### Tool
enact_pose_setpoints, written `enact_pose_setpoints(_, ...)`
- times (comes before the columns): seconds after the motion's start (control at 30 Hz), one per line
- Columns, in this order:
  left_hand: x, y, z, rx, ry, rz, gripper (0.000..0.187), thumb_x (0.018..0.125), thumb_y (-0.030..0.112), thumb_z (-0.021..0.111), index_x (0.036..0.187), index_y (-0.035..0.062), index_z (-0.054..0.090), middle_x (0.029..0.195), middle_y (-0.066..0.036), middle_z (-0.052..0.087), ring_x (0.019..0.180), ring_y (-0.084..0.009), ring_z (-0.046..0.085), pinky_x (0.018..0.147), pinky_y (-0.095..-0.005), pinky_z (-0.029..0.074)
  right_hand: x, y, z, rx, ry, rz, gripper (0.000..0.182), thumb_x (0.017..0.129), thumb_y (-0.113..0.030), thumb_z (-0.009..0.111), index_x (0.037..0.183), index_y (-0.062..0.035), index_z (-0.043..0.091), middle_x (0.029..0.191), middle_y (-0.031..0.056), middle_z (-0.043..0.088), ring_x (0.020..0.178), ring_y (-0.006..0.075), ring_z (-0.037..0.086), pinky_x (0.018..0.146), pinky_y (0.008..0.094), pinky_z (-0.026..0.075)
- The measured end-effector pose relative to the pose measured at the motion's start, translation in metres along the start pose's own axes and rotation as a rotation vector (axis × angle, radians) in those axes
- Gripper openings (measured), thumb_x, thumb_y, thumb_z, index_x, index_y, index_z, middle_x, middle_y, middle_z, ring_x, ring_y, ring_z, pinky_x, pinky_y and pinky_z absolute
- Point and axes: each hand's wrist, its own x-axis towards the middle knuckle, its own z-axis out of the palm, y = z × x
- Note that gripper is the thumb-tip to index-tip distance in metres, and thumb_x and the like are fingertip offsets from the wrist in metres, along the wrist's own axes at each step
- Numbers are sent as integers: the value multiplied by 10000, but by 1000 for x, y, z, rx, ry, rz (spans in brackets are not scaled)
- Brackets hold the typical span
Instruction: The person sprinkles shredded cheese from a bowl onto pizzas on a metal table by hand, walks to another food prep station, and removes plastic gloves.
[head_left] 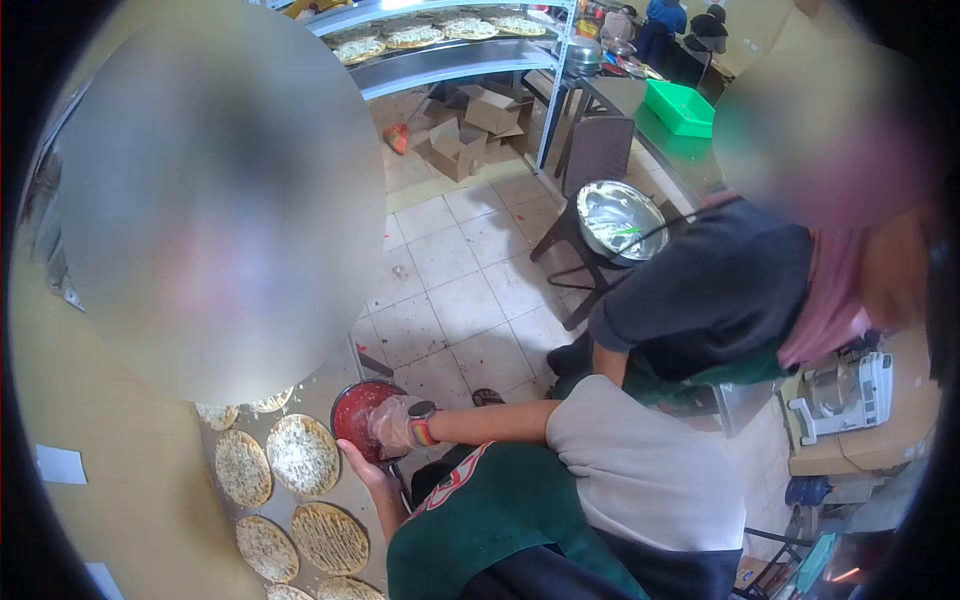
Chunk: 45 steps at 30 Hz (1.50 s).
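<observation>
My right hand (pixel 394 422), in a clear plastic glove with a watch and a rainbow band at the wrist, reaches into a red bowl (pixel 352 408). Its fingers are blurred against the bowl's inside, and what they hold, if anything, does not show. Pale flecks dot the bowl's red interior. My bare left hand (pixel 366 470) grips the near side of the bowl at its rim. Beside the bowl, on the table (pixel 312 398), lie several round flat pizza bases. One base (pixel 303 455) is thick with white shreds; another (pixel 330 538) has brown streaks and little white.
A person in a dark shirt (pixel 715 270) stands close on my right. Another person, blurred, is across the table. A metal basin (pixel 620 222) sits on a chair. Topped bases fill a rack shelf (pixel 440 62). Cardboard boxes (pixel 460 150), a green crate (pixel 680 108) and a white mixer (pixel 850 400) are farther off.
</observation>
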Motion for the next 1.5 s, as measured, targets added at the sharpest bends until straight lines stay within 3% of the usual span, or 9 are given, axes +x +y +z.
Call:
enact_pose_setpoints(0.3,-13,10,7,21,61,66,603,845,512,264,1172,21,390,1144,-115,452,1068,-246,414,913,-360,304,0,-15,-11,105,5,-2,273,646,-333,550,694,-75,627,713,128,601,645,270,592,569,381,472)
enact_pose_setpoints(0.43,-7,-13,-42,206,257,209,441,877,356,338,1094,-15,436,1066,-113,485,969,-185,459,856,-299,346,17,-22,6,119,-123,-89,307,704,-392,500,770,-123,630,784,112,607,707,256,593,630,378,467)
enact_pose_setpoints(0.6,-33,8,-42,169,469,247,513,843,407,400,1100,-37,418,1061,-146,479,982,-206,450,865,-301,338,24,-54,7,43,-258,-310,309,724,-412,477,811,-151,616,810,101,600,750,271,574,629,398,447)
enact_pose_setpoints(0.83,-40,-14,-92,250,625,220,681,771,522,437,1162,-29,357,1127,-243,439,1080,-302,413,910,-338,301,38,-91,32,-128,-334,-311,322,727,-430,486,845,-158,610,834,103,603,775,286,568,650,404,442)
enact_pose_setpoints(0.93,-48,-3,-95,264,708,232,682,765,532,440,1145,-30,369,1095,-235,463,1044,-293,445,884,-330,326,42,-102,35,-64,-214,-365,313,710,-411,538,818,-126,612,782,128,597,746,309,563,634,407,438)
enact_pose_setpoints(1.1,-59,19,-95,200,757,307,654,757,515,478,1127,-18,391,1032,-193,511,976,-249,489,843,-317,362,56,-120,33,-212,-354,-426,303,704,-396,543,854,-143,616,821,107,599,760,293,564,659,404,443)
enact_pose_setpoints(1.3,-63,43,-91,311,968,369,625,745,488,504,1110,-12,422,1019,-208,510,958,-286,496,822,-334,378,91,-122,40,-55,-26,-649,361,689,-309,578,967,-81,550,858,167,564,770,327,546,668,414,436)
enact_pose_setpoints(1.47,-22,40,-96,389,1317,351,630,726,476,524,1122,-2,416,1043,-237,485,966,-338,481,827,-369,376,146,-100,76,-148,-484,-690,350,715,-266,542,987,-50,507,990,168,518,922,334,483,739,403,415)
enact_pose_setpoints(1.5,-16,41,-98,380,1366,325,632,726,472,527,1127,-2,410,1049,-240,479,966,-344,478,829,-374,373,162,-91,91,74,-528,-886,328,717,-225,530,984,-36,504,960,172,529,891,346,496,740,394,418)
